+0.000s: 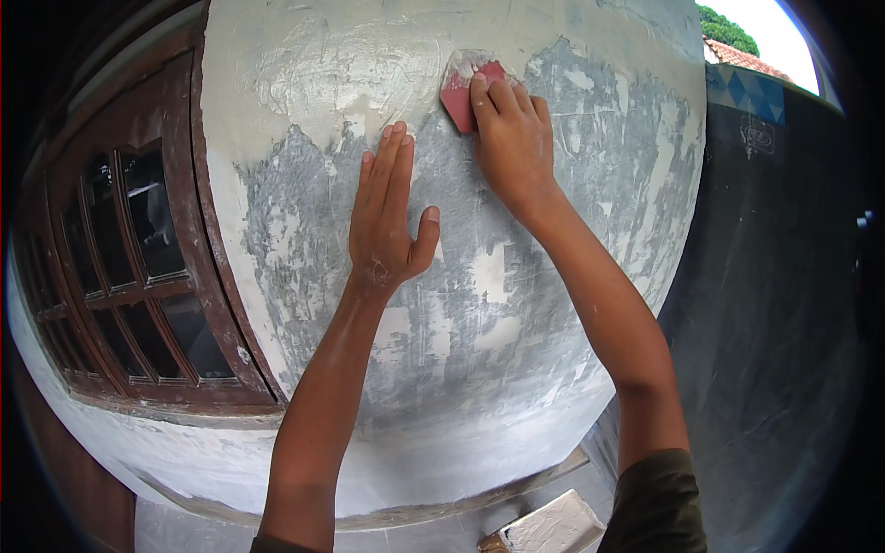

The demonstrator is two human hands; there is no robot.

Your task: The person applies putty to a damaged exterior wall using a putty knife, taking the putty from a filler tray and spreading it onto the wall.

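In front of me is a wall (415,341) with bare, patchy grey below and a fresh, cream-white wet coat of filler (323,83) across its upper part. My right hand (516,129) grips a red putty spreader (456,97), a flat plate smeared with white paste, pressed to the wall where the wet coat meets the grey. Lower and to the left, my left hand (383,212) lies against the wall, fingers stretched upward and thumb out, with nothing in it. The fingers of my right hand partly cover the spreader.
A brown wooden window frame (212,230) with dark panes borders the wall at left. On the tiled floor below sits a box-like container (553,525) topped with white paste. A dark surface (765,304) stands at right, beneath a blue patterned strip (747,92).
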